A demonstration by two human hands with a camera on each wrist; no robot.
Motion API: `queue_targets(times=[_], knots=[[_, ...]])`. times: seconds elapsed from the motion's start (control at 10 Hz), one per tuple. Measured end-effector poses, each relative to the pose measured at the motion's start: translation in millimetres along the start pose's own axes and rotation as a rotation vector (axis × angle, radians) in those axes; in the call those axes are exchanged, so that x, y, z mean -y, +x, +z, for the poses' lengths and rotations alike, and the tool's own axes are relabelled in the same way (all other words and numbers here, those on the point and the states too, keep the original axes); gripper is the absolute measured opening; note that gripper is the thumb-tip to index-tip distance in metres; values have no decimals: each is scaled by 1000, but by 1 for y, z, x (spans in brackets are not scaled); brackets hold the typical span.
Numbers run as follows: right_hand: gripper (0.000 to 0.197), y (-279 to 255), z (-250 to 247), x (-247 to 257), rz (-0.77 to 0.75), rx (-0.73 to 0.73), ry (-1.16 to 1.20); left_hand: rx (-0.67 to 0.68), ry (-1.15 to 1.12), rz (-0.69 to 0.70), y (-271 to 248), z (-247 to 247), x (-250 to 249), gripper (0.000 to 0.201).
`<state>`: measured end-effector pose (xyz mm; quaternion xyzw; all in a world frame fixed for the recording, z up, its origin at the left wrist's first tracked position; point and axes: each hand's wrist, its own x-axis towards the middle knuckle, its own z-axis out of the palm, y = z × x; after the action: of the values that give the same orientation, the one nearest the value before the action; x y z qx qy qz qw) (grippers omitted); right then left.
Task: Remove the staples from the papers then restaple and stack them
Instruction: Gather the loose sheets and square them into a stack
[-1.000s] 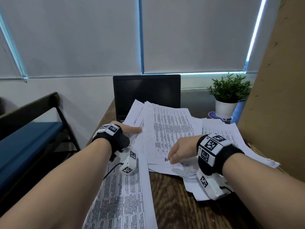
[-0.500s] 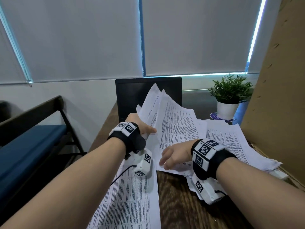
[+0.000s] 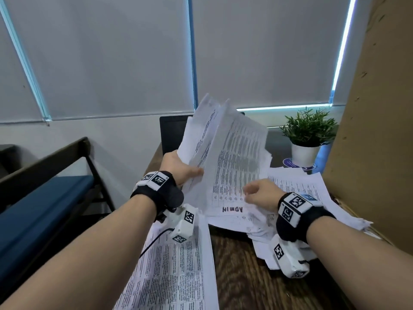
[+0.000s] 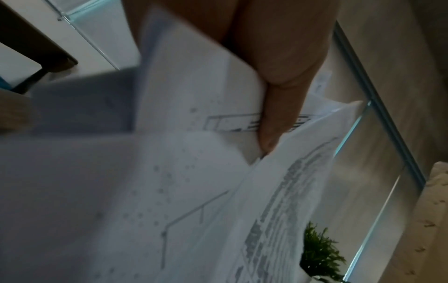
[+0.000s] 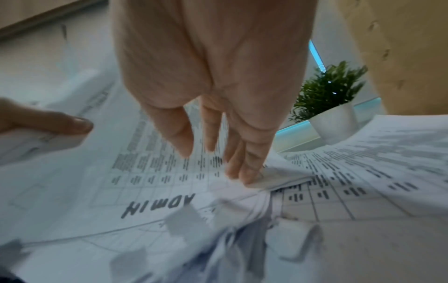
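Observation:
My left hand [image 3: 190, 173] grips a bundle of printed papers [image 3: 232, 157] by its left edge and holds it tilted up off the table. In the left wrist view the thumb [image 4: 274, 124] presses on the sheets [image 4: 194, 172]. The bundle's lower end, a sheet marked "ADMIN" [image 5: 157, 206], still lies on a loose paper pile [image 3: 312, 193]. My right hand [image 3: 257, 193] hovers over that lower end with its fingers [image 5: 242, 172] extended, the tips touching a curled paper edge. No stapler or staple remover is in view.
Another printed sheet [image 3: 174, 265] lies on the wooden table [image 3: 241, 276] under my left wrist. A dark laptop screen [image 3: 172, 133] stands behind the papers. A potted plant [image 3: 308, 135] is at the back right. A brown board [image 3: 380, 130] walls the right side. A blue-cushioned bench [image 3: 40, 209] is left.
The left hand has lifted the bundle from lying flat on the pile to steeply tilted. The right hand has shifted slightly right, staying at the bundle's lower edge.

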<state>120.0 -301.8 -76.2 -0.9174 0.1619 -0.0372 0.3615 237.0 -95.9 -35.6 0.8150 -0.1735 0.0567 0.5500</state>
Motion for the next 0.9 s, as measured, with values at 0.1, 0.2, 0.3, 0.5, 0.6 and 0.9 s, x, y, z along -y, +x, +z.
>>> queue_targets(times=[0.1, 0.2, 0.3, 0.5, 0.6, 0.9], knots=[[80, 1, -5, -5, 128, -210, 174, 3, -110, 12, -7, -11, -12, 38], [121, -1, -20, -2, 137, -356, 382, 46, -185, 41, -15, -22, -29, 42], [116, -8, -41, 5, 122, -399, 683, 82, -341, 76, -28, -33, -49, 33], [22, -47, -59, 8, -31, -210, 957, 120, -475, 98, -44, -56, -80, 26], [54, -59, -53, 9, -43, -368, 928, 38, -389, 32, -51, -62, -68, 21], [18, -74, 1, 10, 65, -664, 707, -98, -456, -215, -106, -50, -8, 18]])
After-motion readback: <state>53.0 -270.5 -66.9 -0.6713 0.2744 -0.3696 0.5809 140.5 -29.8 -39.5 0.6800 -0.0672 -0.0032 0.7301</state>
